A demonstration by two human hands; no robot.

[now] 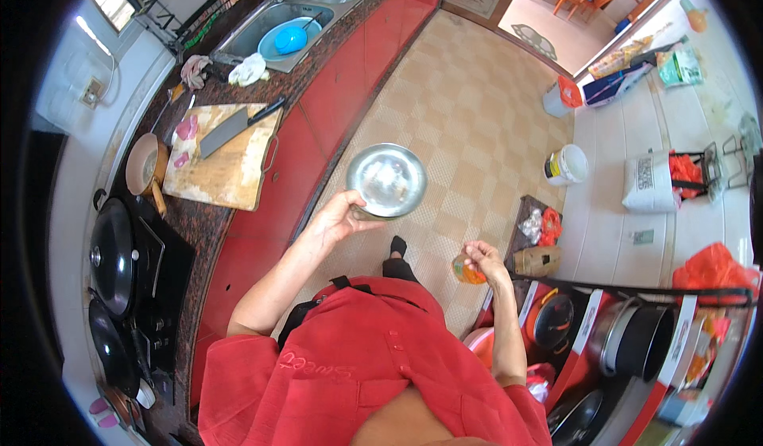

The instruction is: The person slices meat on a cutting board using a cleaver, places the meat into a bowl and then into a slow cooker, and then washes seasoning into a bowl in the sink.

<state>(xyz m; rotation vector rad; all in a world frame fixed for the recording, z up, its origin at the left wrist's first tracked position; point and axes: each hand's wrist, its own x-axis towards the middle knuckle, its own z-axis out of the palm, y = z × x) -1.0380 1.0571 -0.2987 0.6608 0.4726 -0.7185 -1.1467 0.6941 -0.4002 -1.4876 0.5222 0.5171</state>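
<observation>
My left hand [341, 218] holds a round stainless steel bowl [387, 181] by its near edge, above the tiled floor. Lower and to the right, my right hand [486, 258] grips a small clear container with orange on it [468, 270] from above; its exact kind cannot be told. On the counter at the left lies a wooden cutting board [232, 178], with a cleaver [225, 133] and pieces of raw meat [186, 128] on top. Beside the board stands a small pan with a wooden handle [143, 163].
Red cabinets [334, 82] run below the counter to a double sink [244, 35] holding blue basins. A stove with a lidded black wok [113, 255] is at the left. At the right are a white bucket [566, 165] and a rack of pots [644, 342].
</observation>
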